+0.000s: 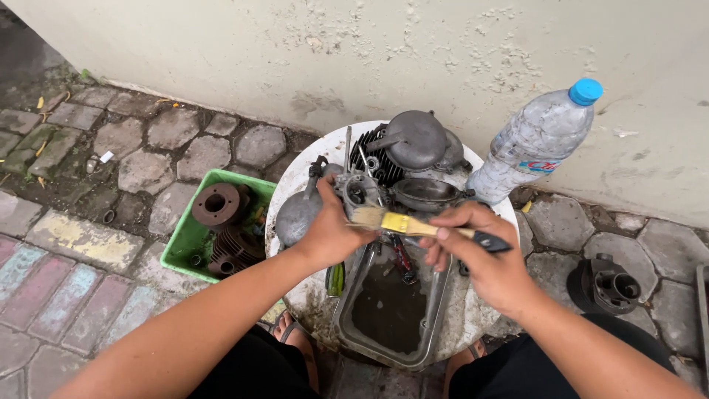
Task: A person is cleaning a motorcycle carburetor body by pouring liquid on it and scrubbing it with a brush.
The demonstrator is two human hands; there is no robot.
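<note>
Risking a slosh: metal tray (347, 314) of dark liquid sitting at the near edge of the round white table (292, 192), right under both wrists, so a dropped part could be splashing or tipping it. Crowding the far edge: 2 grey covers (417, 140), likely to get knocked. Gripping a small grey carburetor (360, 191) above the table's middle, left hand (325, 233) curled tight around it. Pinching a paintbrush (413, 224) by its handle, right hand (484, 258), bristles touching the carburetor.
</note>
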